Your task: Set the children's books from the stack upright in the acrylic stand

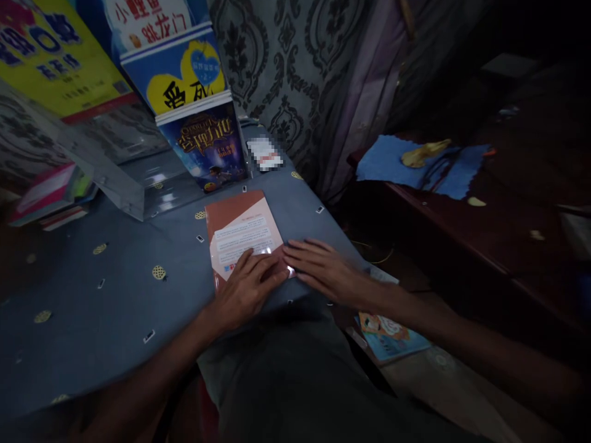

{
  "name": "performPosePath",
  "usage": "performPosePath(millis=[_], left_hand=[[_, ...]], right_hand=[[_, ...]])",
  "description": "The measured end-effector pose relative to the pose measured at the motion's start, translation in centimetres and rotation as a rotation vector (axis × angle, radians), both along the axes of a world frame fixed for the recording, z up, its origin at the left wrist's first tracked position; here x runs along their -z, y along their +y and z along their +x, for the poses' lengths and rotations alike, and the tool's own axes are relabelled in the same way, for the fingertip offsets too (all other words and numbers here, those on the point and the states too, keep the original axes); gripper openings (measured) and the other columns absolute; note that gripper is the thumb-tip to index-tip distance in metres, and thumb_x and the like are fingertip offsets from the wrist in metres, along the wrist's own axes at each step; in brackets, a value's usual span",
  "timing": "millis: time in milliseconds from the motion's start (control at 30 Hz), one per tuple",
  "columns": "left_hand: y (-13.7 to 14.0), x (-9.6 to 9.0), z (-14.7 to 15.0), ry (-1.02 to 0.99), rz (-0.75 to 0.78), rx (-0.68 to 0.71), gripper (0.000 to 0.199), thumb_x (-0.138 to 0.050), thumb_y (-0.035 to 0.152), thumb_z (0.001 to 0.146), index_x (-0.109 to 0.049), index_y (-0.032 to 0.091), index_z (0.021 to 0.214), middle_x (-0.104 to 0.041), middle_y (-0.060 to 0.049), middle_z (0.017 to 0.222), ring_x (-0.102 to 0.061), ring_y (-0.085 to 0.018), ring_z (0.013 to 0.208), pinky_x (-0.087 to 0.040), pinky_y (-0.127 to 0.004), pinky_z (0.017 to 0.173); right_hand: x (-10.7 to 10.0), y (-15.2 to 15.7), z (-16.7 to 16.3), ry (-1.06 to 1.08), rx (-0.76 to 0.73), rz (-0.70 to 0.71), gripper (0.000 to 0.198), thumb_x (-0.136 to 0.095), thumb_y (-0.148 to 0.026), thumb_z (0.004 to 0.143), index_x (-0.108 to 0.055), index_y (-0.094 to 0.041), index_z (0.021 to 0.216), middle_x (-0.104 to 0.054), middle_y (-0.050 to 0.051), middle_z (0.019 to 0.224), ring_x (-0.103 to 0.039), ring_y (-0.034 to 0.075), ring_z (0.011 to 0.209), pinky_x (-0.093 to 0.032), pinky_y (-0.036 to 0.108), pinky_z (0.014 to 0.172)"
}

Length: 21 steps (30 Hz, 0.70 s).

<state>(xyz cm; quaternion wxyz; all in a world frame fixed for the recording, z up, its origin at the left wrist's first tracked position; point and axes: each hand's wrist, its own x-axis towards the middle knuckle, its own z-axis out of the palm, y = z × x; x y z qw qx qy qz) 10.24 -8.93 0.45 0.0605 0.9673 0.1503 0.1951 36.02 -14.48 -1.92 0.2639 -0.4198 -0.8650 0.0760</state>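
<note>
A reddish-brown book [244, 231] with a pale printed panel lies on the dark blue patterned tablecloth [115, 246]. It has a shiny, clear layer over it, like a plastic cover. My left hand [249, 286] rests on the book's near part, fingers stretched out and palm down. Along the book's right near edge lies my right hand [323, 267], its fingers extended flat toward the left hand. Nothing shows gripped in either hand. Light glints off the plastic by the right fingertips.
A clear stand [133, 197] holds upright books, among them a dark blue one [207, 147]. More books [50, 197] lie stacked at left. A blurred white item [265, 154] is behind the book. At right, a dark red table [452, 227] bears a blue cloth [388, 163]; a blue book [392, 338] lies lower down.
</note>
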Motion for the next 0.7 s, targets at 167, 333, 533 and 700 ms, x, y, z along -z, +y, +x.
performPosePath(millis=[167,333,533,700], left_hand=[[-0.1,0.1,-0.2,0.036,0.011,-0.002,0.051,-0.048,0.002,0.094,-0.059,0.023,0.139,-0.063,-0.013,0.136,-0.055,-0.026,0.132,-0.04,-0.058,0.117],[-0.3,0.2,-0.2,0.115,-0.025,-0.009,0.052,-0.054,0.007,0.094,-0.056,0.025,0.143,-0.061,-0.013,0.142,-0.051,-0.027,0.138,-0.036,-0.06,0.12],[-1.2,-0.3,-0.2,0.206,0.019,-0.031,0.052,-0.054,0.012,0.097,-0.05,0.02,0.148,-0.056,-0.016,0.149,-0.046,-0.029,0.144,-0.035,-0.057,0.121],[-3.3,-0.6,-3.2,0.222,0.113,-0.109,0.05,-0.046,0.012,0.099,-0.047,0.011,0.149,-0.057,-0.018,0.148,-0.046,-0.029,0.145,-0.037,-0.051,0.12]], right_hand=[[-0.2,-3.6,-0.2,0.025,0.03,0.013,0.046,-0.048,-0.019,0.104,-0.052,-0.024,0.149,-0.064,0.01,0.144,-0.055,0.023,0.139,-0.045,0.052,0.117],[-0.3,-3.1,-0.5,0.034,0.053,0.013,0.044,-0.053,-0.019,0.101,-0.058,-0.028,0.144,-0.069,0.008,0.137,-0.06,0.026,0.134,-0.049,0.055,0.113],[-0.2,-3.2,-0.5,0.006,0.055,0.018,0.045,-0.052,-0.019,0.102,-0.056,-0.028,0.146,-0.07,0.007,0.137,-0.061,0.025,0.133,-0.05,0.053,0.112],[0.5,-3.3,-0.4,0.035,0.042,0.064,0.057,-0.05,-0.017,0.102,-0.04,-0.032,0.157,-0.067,0.007,0.14,-0.061,0.026,0.133,-0.051,0.055,0.11]])
